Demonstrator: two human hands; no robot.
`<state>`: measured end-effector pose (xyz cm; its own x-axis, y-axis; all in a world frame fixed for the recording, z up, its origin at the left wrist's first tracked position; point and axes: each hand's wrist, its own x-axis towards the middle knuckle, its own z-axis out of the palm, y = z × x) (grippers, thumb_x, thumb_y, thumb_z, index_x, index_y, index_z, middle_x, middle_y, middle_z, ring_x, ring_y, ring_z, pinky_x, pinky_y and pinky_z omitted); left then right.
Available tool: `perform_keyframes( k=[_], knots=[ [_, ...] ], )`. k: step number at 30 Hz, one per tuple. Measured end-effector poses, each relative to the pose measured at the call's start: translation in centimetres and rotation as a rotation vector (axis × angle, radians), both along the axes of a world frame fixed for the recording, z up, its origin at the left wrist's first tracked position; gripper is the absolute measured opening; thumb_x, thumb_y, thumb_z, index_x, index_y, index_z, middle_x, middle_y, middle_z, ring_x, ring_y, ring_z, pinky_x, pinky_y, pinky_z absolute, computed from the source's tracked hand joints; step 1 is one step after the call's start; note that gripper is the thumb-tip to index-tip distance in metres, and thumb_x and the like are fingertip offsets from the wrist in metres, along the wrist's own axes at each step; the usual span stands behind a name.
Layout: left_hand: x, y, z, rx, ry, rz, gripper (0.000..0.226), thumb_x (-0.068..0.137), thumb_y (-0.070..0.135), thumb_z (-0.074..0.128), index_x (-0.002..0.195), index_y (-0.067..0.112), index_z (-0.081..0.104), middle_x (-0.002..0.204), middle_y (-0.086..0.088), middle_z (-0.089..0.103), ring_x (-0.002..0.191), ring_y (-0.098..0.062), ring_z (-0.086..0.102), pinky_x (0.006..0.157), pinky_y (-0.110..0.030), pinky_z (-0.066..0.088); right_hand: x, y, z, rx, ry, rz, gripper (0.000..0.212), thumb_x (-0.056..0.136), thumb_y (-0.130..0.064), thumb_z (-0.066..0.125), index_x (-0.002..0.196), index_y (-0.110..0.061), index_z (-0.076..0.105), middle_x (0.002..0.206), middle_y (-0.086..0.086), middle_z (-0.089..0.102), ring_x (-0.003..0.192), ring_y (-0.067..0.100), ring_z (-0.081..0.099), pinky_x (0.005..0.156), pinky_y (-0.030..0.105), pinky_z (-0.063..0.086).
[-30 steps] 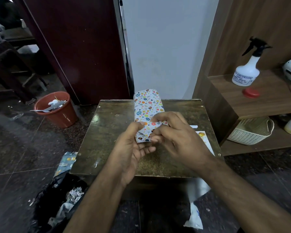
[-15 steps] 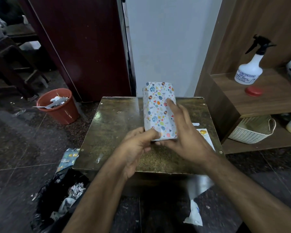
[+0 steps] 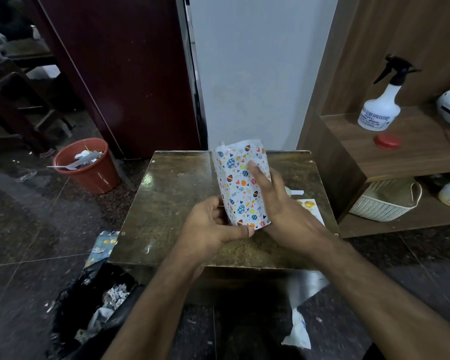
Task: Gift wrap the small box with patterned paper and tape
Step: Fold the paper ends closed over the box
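A: Where's the small box wrapped in white paper printed with coloured eggs and hearts?

B: Standing on end, tilted a little, over the middle of the dark, speckled square bench. Whether its lower end rests on the bench I can't tell. The left hand grips its lower left side, thumb stretched under the bottom edge. The right hand lies against its right face with fingers straight, pressing rather than gripping.

A: And the top end?

B: It looks unfinished: loose white paper edges stick up there, not folded down.

A: So what might go wrong?

B: The flat right hand has no real hold. If the left thumb shifts, the box could slide out or topple towards the bench's far edge. Squeezing could also crease the paper or let the side seam spring open, if it isn't well taped; I can't see tape on it.

A: Anything nearby to worry about?

B: A small white strip, possibly tape, lies just right of the right hand. Reaching for it means freeing a hand, and the loose folds may unfold.
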<state>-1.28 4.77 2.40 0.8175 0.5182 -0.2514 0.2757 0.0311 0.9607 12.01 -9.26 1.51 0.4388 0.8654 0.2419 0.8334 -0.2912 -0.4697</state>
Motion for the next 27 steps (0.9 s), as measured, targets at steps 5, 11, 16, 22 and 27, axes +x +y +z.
perform_keyframes(
  k=[5,11,16,22,27],
  knots=[
    [0.4,0.2,-1.2,0.088,0.093,-0.002,0.068,0.05,0.011,0.093,0.113,0.012,0.067,0.103,-0.004,0.08,0.098,-0.022,0.077,0.092,-0.05,0.061,-1.2,0.8,-1.0,-0.04,0.087,-0.098,0.126,0.096,-0.019,0.067,0.14,-0.046,-0.048,0.168,0.01,0.016,0.126,0.04,0.055,0.095,0.057,0.052],
    [0.1,0.4,-2.2,0.222,0.159,-0.006,0.068,0.045,0.023,0.092,0.109,0.021,0.067,0.102,0.004,0.079,0.096,-0.017,0.076,0.089,-0.048,0.062,-2.2,0.0,-1.2,-0.118,0.121,-0.072,0.134,0.092,-0.01,0.071,0.141,-0.045,-0.048,0.158,0.017,0.034,0.13,0.034,0.053,0.1,0.049,0.051],
    [-0.4,0.1,-1.7,0.489,0.217,-0.063,0.064,0.057,0.017,0.095,0.113,0.021,0.066,0.099,0.008,0.076,0.088,-0.01,0.073,0.078,-0.034,0.061,-2.5,-1.7,0.3,-0.116,0.261,0.012,0.133,0.094,-0.021,0.075,0.138,-0.054,-0.046,0.17,0.0,0.021,0.147,0.013,0.035,0.116,0.033,0.037],
    [-0.3,-0.5,-1.6,0.687,0.306,-0.065,0.06,0.055,0.014,0.093,0.109,0.018,0.068,0.092,-0.001,0.078,0.082,-0.022,0.074,0.075,-0.04,0.062,-2.4,-2.4,1.2,0.002,0.262,-0.025,0.131,0.096,-0.017,0.071,0.134,-0.058,-0.048,0.143,0.005,0.061,0.113,0.018,0.066,0.099,0.044,0.052],
    [-0.6,-0.4,-1.9,0.689,0.277,-0.101,0.063,0.06,0.009,0.092,0.117,0.018,0.066,0.096,-0.001,0.078,0.085,-0.021,0.074,0.078,-0.041,0.062,-2.3,-2.6,1.7,0.055,0.323,-0.062,0.138,0.089,-0.017,0.08,0.138,-0.058,-0.043,0.129,0.01,0.07,0.111,0.025,0.07,0.098,0.054,0.053]
  ],
)
